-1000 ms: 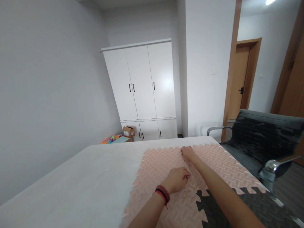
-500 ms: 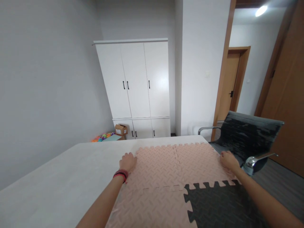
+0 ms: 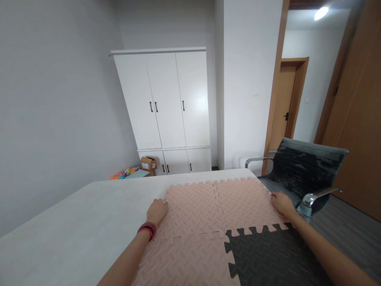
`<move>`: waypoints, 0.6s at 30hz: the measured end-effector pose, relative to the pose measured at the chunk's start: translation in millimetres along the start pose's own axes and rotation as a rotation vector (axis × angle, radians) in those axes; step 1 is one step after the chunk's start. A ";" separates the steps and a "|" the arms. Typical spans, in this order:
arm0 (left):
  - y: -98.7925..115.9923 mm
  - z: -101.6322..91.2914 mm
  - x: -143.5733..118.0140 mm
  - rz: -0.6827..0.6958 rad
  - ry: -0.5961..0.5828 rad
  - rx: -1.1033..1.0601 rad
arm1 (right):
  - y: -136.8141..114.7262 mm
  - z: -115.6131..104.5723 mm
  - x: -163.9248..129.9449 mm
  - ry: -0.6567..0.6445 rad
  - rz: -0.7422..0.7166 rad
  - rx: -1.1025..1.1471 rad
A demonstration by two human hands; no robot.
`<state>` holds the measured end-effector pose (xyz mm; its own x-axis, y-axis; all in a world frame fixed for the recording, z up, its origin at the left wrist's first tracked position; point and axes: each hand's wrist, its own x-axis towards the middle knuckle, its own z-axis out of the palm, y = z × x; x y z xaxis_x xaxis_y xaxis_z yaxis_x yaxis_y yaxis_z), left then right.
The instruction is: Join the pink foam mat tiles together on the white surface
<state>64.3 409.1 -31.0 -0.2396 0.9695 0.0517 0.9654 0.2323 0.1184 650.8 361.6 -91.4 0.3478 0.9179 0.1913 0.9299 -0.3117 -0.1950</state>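
An interlocking foam mat lies flat on the white table, made of pink tiles and one dark grey tile at its near right. Thin, partly raised seams run between the pink tiles. My left hand is curled at the mat's left edge, thumb side against the pink foam. On the opposite side, my right hand has its fingers closed around the right edge of the far right pink tile. The fingertips of both hands are partly hidden.
The white table top stretches to my left. A dark office chair stands close to the table's right side. Beyond the far edge are a cardboard box, colourful items and a white cabinet.
The whole view has shifted slightly, so everything sits a little further left. My left hand has slid slightly nearer to me along the mat's edge. My right hand stays at the right edge.
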 end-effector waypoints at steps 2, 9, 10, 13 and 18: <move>1.4 0.4 3.1 -0.013 -0.004 -0.008 | -3.2 0.2 2.6 -0.008 -0.015 -0.003; 0.4 -1.3 11.8 -0.055 -0.054 -0.027 | -23.5 -0.6 8.9 -0.028 -0.031 -0.028; 0.4 -1.0 11.7 -0.056 -0.054 -0.026 | -25.4 -1.4 8.6 -0.030 -0.035 -0.032; 0.6 0.9 9.7 -0.049 -0.047 -0.019 | -27.3 -6.7 4.1 -0.028 -0.049 -0.043; -3.1 0.2 4.3 0.005 -0.039 -0.015 | -41.1 -24.1 -13.1 -0.018 -0.044 -0.071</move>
<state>60.3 412.6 -31.3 -0.2307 0.9729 0.0141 0.9648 0.2269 0.1332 610.8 356.5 -62.6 0.3045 0.9352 0.1808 0.9507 -0.2867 -0.1184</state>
